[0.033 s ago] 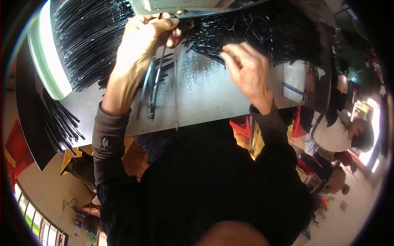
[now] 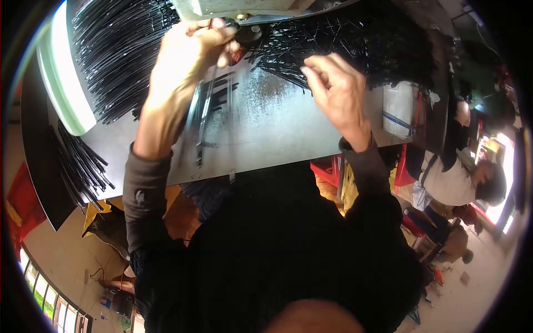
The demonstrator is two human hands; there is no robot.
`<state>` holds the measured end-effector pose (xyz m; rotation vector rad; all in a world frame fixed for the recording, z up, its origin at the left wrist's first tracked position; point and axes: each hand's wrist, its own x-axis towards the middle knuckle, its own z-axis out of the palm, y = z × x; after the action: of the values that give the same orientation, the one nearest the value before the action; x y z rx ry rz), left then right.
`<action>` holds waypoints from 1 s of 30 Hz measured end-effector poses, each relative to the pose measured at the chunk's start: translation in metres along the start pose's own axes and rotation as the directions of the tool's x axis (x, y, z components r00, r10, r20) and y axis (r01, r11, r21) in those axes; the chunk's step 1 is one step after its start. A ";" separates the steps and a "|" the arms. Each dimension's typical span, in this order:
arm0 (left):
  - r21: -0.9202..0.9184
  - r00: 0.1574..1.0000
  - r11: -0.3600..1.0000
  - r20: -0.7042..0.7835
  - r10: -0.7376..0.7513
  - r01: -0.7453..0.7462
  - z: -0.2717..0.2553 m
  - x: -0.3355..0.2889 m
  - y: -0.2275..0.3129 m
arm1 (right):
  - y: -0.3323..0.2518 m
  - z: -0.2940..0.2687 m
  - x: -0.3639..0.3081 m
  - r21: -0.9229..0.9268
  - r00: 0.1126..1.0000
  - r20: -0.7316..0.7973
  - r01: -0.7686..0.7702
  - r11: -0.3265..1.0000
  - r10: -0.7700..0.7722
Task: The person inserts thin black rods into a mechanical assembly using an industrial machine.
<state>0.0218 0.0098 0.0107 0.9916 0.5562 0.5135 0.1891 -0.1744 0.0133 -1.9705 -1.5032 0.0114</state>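
Observation:
My left hand (image 2: 191, 47) is closed at the edge of the metal machine housing (image 2: 244, 6). Thin dark strands (image 2: 203, 114) trail from its fingers over the grey metal tabletop (image 2: 266, 127), blurred by motion. Close by its fingertips are a small red part (image 2: 239, 54) and a round black knob (image 2: 250, 34). My right hand (image 2: 340, 91) hovers over the tabletop with fingers half bent and thumb a little apart; nothing shows between them. Beyond it lies a tangled heap of short black pieces (image 2: 338, 41).
Long black strands (image 2: 119, 61) lie in a thick bundle at the far left, by a glowing lamp (image 2: 66, 83). A smaller black bunch (image 2: 80, 164) sits at the left edge. A white box (image 2: 397, 111) stands on the right; people (image 2: 452, 177) are farther off.
My left hand has shifted slightly to the left, and the strands hanging from it have swung left with it. My right hand has moved very slightly right.

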 end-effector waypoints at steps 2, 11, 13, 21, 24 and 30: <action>0.061 1.000 0.998 -0.013 -0.019 0.020 -0.026 -0.017 0.015 | 0.008 -0.001 0.005 0.022 1.000 -0.028 -0.003 1.000 0.004; 0.971 0.746 -0.136 -0.058 0.663 0.196 -0.132 -0.115 0.059 | 0.031 0.005 0.022 -0.175 0.943 0.001 0.328 0.929 -0.333; 0.963 0.750 0.162 -0.268 0.605 0.214 -0.118 -0.114 0.043 | 0.030 0.008 0.016 -0.171 0.931 -0.050 0.348 0.922 -0.361; 0.944 0.841 0.327 -0.154 0.519 -0.030 -0.048 -0.094 0.019 | -0.063 -0.016 0.014 -0.066 0.704 -0.332 0.647 0.760 -0.628; 0.939 0.839 0.341 -0.153 0.522 -0.041 -0.038 -0.100 0.013 | -0.008 -0.042 0.033 -0.253 0.657 -0.422 0.577 0.777 -0.625; 0.971 0.840 0.232 -0.080 0.536 -0.056 -0.023 -0.102 -0.004 | 0.089 -0.068 0.031 -0.615 0.857 -0.335 0.116 0.780 -0.391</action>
<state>-0.0688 -0.0423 0.0181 2.2717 1.1314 0.7717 0.3023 -0.1919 0.0344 -1.9749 -1.5514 -1.0758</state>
